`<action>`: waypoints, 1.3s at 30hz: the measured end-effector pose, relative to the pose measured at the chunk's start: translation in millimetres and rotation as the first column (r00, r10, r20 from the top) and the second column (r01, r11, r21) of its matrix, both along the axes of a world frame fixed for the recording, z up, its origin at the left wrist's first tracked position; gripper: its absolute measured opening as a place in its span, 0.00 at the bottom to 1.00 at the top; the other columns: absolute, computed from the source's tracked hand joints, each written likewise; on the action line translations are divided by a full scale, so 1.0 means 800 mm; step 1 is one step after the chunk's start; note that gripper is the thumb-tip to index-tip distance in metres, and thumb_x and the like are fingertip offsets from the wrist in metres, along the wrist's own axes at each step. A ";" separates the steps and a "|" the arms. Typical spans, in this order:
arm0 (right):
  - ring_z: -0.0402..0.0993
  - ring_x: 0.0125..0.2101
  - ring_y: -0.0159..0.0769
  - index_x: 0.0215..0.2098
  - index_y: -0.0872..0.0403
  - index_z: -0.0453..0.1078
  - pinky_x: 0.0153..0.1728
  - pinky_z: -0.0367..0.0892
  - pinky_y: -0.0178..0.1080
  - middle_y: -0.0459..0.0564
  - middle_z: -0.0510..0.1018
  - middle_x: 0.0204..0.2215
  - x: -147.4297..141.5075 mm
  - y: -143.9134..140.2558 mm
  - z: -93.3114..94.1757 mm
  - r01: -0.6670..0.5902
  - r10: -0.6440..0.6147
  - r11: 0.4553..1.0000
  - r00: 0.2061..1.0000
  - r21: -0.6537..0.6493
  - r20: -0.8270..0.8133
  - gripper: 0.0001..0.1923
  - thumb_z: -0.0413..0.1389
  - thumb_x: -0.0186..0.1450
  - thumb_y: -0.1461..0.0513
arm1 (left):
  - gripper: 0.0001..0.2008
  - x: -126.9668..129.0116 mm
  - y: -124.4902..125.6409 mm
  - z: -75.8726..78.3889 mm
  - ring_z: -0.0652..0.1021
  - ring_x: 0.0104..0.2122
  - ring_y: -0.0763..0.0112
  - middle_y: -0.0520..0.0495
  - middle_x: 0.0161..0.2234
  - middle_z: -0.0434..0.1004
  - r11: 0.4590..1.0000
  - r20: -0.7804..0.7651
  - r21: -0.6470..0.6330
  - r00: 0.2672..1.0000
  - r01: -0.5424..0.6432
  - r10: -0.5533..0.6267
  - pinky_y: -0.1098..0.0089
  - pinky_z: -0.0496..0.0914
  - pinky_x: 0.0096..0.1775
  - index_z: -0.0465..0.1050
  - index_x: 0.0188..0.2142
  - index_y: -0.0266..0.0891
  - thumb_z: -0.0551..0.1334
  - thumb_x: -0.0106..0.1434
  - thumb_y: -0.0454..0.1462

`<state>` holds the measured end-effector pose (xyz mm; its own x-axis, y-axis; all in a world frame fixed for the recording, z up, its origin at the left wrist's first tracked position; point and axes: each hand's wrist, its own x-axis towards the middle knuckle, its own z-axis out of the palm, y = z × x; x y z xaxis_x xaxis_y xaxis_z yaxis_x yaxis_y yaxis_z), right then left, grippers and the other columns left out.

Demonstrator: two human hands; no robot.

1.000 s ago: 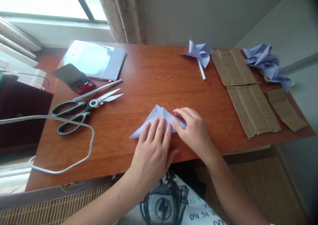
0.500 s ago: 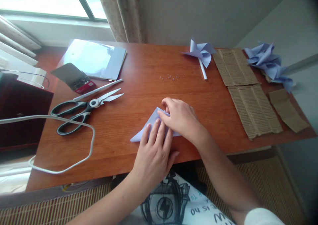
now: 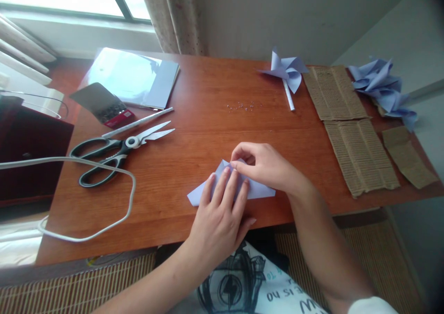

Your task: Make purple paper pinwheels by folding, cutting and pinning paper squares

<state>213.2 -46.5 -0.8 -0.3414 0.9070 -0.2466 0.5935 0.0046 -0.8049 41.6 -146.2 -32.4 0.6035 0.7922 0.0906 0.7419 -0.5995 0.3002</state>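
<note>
Item: folded lilac paper (image 3: 260, 191), lying flat near the front edge of the wooden table (image 3: 208, 120), straight ahead of me.

Left hand (image 3: 222, 212): I have it palm down, fingers (image 3: 227, 187) spread and straight, pressing the sheet onto the table; it grips nothing.

Right hand (image 3: 267, 166): I have it curled, thumb and forefinger pinched together on the paper's upper tip, the other fingers tucked in.

Also present: scissors (image 3: 118, 150), blades parted, well to the left beside a white stick (image 3: 137, 123); a white cable (image 3: 104, 198) looping over the front left; a stack of paper sheets (image 3: 138, 76) at the back left; a finished pinwheel (image 3: 286, 71) at the back; corrugated card strips (image 3: 360, 154) to the right; more lilac folded pieces (image 3: 381, 85) at the far right.

Risks, as I judge them: the pinch may tear or crumple the thin tip if pulled hard; should the flat palm ease, the sheet could slide and the crease land skew; the paper lies close to the front edge, so a shove could push it off.
</note>
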 end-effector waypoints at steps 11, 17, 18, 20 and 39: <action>0.80 0.41 0.38 0.46 0.51 0.70 0.41 0.75 0.39 0.50 0.82 0.42 0.008 -0.010 -0.005 0.043 -0.072 0.990 0.974 -0.133 -0.215 0.12 0.58 0.63 0.65 | 0.29 -0.002 0.000 -0.005 0.53 0.71 0.42 0.29 0.71 0.53 0.995 -0.006 0.098 1.000 0.031 -0.031 0.42 0.49 0.68 0.59 0.67 0.29 0.57 0.69 0.35; 0.82 0.39 0.37 0.59 0.52 0.65 0.38 0.75 0.37 0.49 0.84 0.39 0.020 -0.002 -0.011 -0.033 -0.171 0.918 0.866 -0.394 -0.470 0.25 0.57 0.64 0.66 | 0.28 -0.006 0.010 -0.003 0.55 0.71 0.48 0.33 0.72 0.50 0.993 -0.023 0.114 0.999 0.025 -0.023 0.44 0.48 0.68 0.56 0.69 0.32 0.52 0.70 0.31; 0.82 0.37 0.36 0.60 0.52 0.64 0.36 0.75 0.36 0.48 0.84 0.37 0.021 -0.001 -0.013 -0.025 -0.187 0.915 0.859 -0.404 -0.477 0.25 0.57 0.64 0.66 | 0.28 -0.006 0.012 -0.002 0.54 0.71 0.49 0.34 0.72 0.49 0.994 -0.021 0.111 1.000 0.016 -0.013 0.44 0.48 0.68 0.56 0.69 0.33 0.53 0.71 0.32; 0.82 0.36 0.36 0.61 0.51 0.64 0.35 0.75 0.36 0.47 0.84 0.36 0.022 0.001 -0.016 -0.018 -0.199 0.915 0.849 -0.403 -0.489 0.26 0.58 0.64 0.66 | 0.28 -0.005 0.017 0.002 0.54 0.71 0.49 0.34 0.72 0.49 0.995 -0.009 0.096 1.000 -0.004 0.005 0.45 0.48 0.68 0.56 0.69 0.33 0.55 0.71 0.37; 0.81 0.36 0.37 0.43 0.54 0.76 0.37 0.75 0.37 0.48 0.84 0.36 0.016 0.003 -0.025 0.160 -0.246 0.957 0.891 -0.243 -0.382 0.15 0.66 0.57 0.63 | 0.29 -0.002 0.019 0.003 0.54 0.71 0.46 0.28 0.71 0.53 0.993 0.043 0.117 0.999 -0.026 0.021 0.40 0.48 0.68 0.59 0.68 0.32 0.58 0.69 0.38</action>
<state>225.7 -44.4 -20.5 -0.2640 0.9135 -0.3097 0.1869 -0.2665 -0.9455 39.9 -131.1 -29.6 0.5784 0.7887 0.2084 0.7447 -0.6148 0.2598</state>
